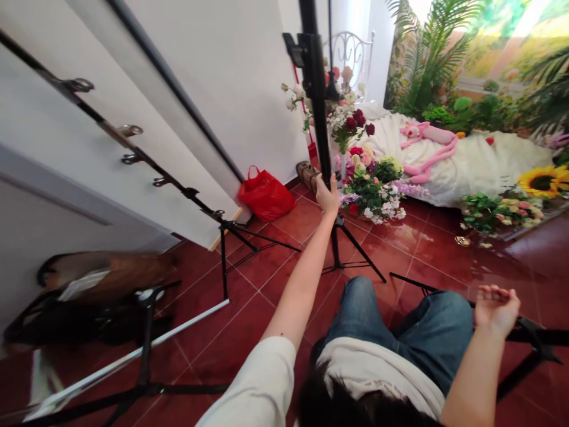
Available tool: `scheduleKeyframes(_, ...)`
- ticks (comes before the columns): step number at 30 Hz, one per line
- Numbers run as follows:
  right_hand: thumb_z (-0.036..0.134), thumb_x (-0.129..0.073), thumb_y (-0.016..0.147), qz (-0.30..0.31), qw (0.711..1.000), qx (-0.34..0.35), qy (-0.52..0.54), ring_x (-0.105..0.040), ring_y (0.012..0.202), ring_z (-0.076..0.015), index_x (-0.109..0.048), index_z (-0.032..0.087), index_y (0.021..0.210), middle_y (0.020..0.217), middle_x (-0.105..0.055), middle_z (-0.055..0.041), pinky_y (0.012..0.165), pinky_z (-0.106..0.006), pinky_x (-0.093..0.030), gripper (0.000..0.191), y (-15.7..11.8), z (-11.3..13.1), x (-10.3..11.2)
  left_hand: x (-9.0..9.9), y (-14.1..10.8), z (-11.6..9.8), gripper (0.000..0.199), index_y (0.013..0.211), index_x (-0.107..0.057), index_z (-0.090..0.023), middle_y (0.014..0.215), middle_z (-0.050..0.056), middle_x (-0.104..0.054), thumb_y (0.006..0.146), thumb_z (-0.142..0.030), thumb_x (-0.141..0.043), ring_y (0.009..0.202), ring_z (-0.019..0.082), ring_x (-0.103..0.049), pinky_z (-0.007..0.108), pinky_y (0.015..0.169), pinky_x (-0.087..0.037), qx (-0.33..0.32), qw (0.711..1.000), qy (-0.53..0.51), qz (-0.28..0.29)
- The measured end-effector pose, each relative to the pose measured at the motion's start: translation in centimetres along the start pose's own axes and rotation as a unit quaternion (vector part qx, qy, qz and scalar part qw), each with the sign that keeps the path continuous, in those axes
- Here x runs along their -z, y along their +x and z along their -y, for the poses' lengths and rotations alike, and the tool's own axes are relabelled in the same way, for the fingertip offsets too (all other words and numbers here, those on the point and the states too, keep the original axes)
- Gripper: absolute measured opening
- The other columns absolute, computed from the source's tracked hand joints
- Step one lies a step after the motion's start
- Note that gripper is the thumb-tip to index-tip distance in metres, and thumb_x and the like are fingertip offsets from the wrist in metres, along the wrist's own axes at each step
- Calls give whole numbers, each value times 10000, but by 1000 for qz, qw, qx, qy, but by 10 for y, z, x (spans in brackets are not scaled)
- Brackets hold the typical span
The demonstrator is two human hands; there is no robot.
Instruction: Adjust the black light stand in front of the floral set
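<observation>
Left hand (328, 194) up at the black stand (320, 118), fingers grasping its pole, and that stand is on the red tile floor (242, 323), between the red bag (267, 197) and the flowers (377, 187)! Over on the other side, the right hand (496, 309) sits palm up beside the knee, its fingers released and loosely curled.

Bright light floods the upper right, glaring across the garden backdrop (498, 56). Red floor tiles (402, 237) gleam; blur and wide-angle stretch mark the dimmer left edge.
</observation>
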State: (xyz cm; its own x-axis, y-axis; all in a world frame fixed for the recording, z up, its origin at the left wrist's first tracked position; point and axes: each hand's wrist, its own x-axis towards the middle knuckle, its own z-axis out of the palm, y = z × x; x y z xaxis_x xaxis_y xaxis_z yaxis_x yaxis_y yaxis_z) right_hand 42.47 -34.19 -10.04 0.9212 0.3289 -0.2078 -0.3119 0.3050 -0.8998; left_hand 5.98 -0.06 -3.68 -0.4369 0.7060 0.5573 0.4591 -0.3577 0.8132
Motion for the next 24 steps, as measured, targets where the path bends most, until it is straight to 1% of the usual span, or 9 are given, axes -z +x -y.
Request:
scheduleKeyframes(3, 272, -362, 940, -87, 984, -5, 154, -530, 432, -75, -481, 208, 517, 545, -481, 4, 417, -179, -523, 445, 5, 31, 38, 5, -36, -3, 469, 1390, -445, -145, 1378, 182, -605, 1017, -424, -388, 1375, 203, -539, 322, 1139, -435, 30, 999, 31, -14)
scheduleKeyframes(6, 271, -358, 967, -133, 965, 27, 224, -519, 422, -67, -475, 198, 537, 544, -492, 14, 406, -165, -520, 452, 1, 48, 61, -5, -105, -3, 529, 1472, -348, -73, 1525, 238, -453, 967, -208, -430, 1510, 242, -364, 392, 1261, -292, 84, 995, 52, 7)
scheduleKeyframes(9, 309, -497, 917, -139, 961, 29, 239, -516, 421, -54, -443, 192, 580, 549, -512, 48, 438, -163, -527, 360, -4, 56, 72, -31, -193, -16, 609, 1462, -352, -18, 1580, 272, -362, 888, -144, -512, 1536, 288, -307, 427, 1275, -268, 101, 981, 27, 166)
scheduleKeyframes(11, 343, -564, 874, -136, 960, 25, 243, -527, 434, -45, -439, 195, 612, 556, -528, 68, 473, -164, -531, 326, -6, 61, 77, -51, -252, -43, 542, 1411, -433, -57, 1537, 246, -444, 885, -150, -520, 1490, 285, -394, 449, 1251, -313, 70, 950, -12, 306)
scheduleKeyframes(13, 337, -582, 855, -135, 954, 36, 264, -544, 456, -42, -450, 199, 643, 562, -540, 78, 513, -163, -535, 285, -10, 67, 83, -71, -305, -85, 426, 1322, -527, -117, 1428, 190, -580, 901, -188, -531, 1393, 269, -519, 465, 1210, -370, 10, 888, -66, 455)
scheduleKeyframes(16, 320, -597, 840, -135, 946, 54, 290, -557, 480, -42, -457, 203, 664, 571, -556, 82, 560, -171, -543, 254, -20, 82, 95, -99, -365, -172, 317, 1220, -589, -170, 1310, 125, -674, 923, -280, -567, 1279, 241, -611, 450, 1162, -421, -61, 761, -170, 623)
scheduleKeyframes(20, 297, -592, 842, -149, 937, 68, 309, -542, 480, -44, -449, 207, 661, 566, -549, 83, 563, -173, -529, 247, -34, 102, 113, -135, -420, -300, 302, 1222, -567, -175, 1347, 133, -646, 969, -335, -523, 1265, 180, -613, 348, 1103, -460, -47, 629, -356, 689)
scheduleKeyframes(22, 291, -590, 846, -140, 939, 70, 308, -545, 492, -50, -445, 208, 654, 563, -539, 80, 570, -179, -529, 254, -39, 110, 123, -149, -439, -354, 308, 1232, -552, -185, 1293, 109, -668, 966, -340, -539, 1208, 152, -637, 289, 1025, -490, -18, 587, -411, 698)
scheduleKeyframes(24, 284, -588, 852, -123, 943, 69, 301, -547, 506, -57, -447, 208, 646, 565, -535, 74, 578, -189, -532, 261, -41, 118, 132, -156, -452, -393, 318, 1198, -563, -191, 1116, 67, -715, 945, -382, -581, 1036, 131, -680, 251, 909, -512, 17, 571, -407, 713)
